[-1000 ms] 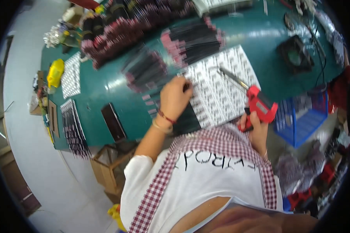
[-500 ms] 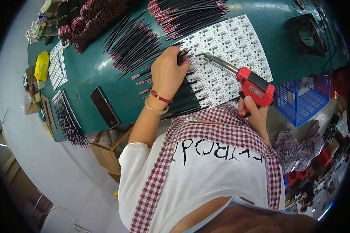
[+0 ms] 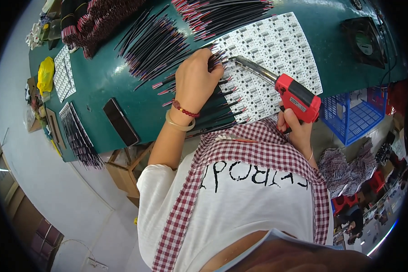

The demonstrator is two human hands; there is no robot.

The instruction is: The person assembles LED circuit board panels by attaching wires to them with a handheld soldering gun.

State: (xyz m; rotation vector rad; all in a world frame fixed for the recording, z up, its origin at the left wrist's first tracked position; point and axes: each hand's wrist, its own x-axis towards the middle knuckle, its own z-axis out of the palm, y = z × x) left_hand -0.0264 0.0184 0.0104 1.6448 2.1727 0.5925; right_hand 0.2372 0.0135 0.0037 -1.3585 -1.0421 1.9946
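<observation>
My left hand (image 3: 196, 77) is closed in a pinch on a thin black wire at the left edge of a white sheet of small circuit boards (image 3: 281, 54). The wire's pinched end is partly hidden by the fingers. My right hand (image 3: 299, 133) is wrapped around the grip of a red and black soldering gun (image 3: 297, 97). Its long metal tip points left and ends over the sheet, just right of my left fingertips. Below my left hand, several black wires stick out from the sheet's left edge.
Loose black wires (image 3: 156, 47) lie left of the sheet, and more wires (image 3: 226, 16) lie behind it. A phone (image 3: 121, 121), a wired board strip (image 3: 79, 133) and a yellow bag (image 3: 46, 75) are at left. A fan (image 3: 365, 43) stands far right, above a blue basket (image 3: 353, 120).
The soldering gun's tip has shifted slightly left, toward my left fingertips. Both hands keep their grips, and the whole view has shifted a little.
</observation>
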